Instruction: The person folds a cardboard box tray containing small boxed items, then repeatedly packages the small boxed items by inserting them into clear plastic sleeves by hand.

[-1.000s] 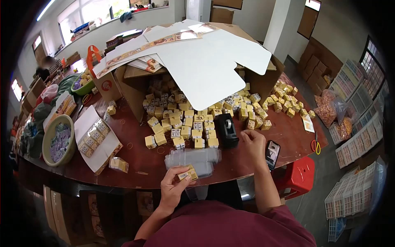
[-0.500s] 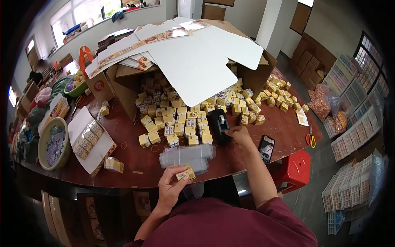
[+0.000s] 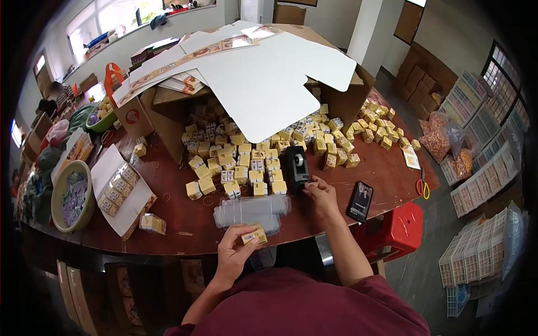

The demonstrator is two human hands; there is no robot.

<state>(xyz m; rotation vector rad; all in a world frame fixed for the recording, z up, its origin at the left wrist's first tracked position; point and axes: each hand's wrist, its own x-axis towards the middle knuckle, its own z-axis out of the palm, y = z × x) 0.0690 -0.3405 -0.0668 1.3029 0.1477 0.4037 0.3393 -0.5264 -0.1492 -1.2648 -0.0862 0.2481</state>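
Note:
Near the table's front edge, my left hand (image 3: 232, 255) grips a small yellow box (image 3: 254, 234) between thumb and fingers. My right hand (image 3: 322, 196) is at the front end of a black tape dispenser (image 3: 297, 167), its fingertips pinched together; whatever they hold is too small to make out. Clear plastic sleeves (image 3: 252, 211) lie flat just beyond my left hand. Behind them, many small yellow boxes (image 3: 227, 159) spill from a large cardboard box (image 3: 163, 126). A phone (image 3: 360, 201) with its screen lit lies to the right of my right hand.
White card sheets (image 3: 260, 75) cover the cardboard box. On the left are a bowl of purple items (image 3: 90, 213), a card with packed boxes (image 3: 137, 196) and a wrapped pack (image 3: 152, 223). Scissors (image 3: 422, 187) lie at the right edge, above a red stool (image 3: 400, 229). A person (image 3: 50, 103) sits far left.
My right hand moved left to the tape dispenser, then drew slightly back toward me. My left hand still holds the small box. The whole view shifted a little.

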